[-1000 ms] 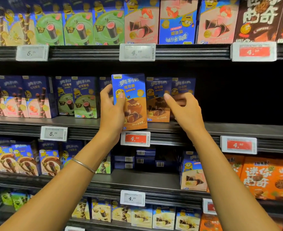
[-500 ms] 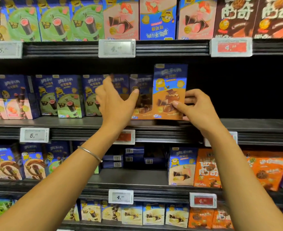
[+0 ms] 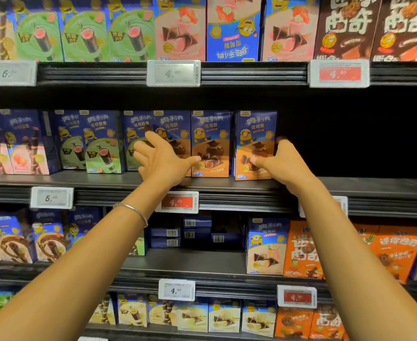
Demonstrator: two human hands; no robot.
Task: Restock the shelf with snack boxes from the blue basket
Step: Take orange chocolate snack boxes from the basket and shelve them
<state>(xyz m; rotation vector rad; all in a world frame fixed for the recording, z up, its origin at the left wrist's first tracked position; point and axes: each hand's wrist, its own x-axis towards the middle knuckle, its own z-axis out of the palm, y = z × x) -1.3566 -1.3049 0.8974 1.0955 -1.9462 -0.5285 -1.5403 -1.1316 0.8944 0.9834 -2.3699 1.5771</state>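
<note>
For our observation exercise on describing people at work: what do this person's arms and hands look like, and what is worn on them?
Both forearms are bare, with no sleeves in view. The left hand and right hand wear no gloves. A thin silver-coloured bangle circles the left wrist; no watch or rings show.

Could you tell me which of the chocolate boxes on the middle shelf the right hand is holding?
The rightmost chocolate box, last in the row: the right hand grips its right edge; the others stand further left.
</note>
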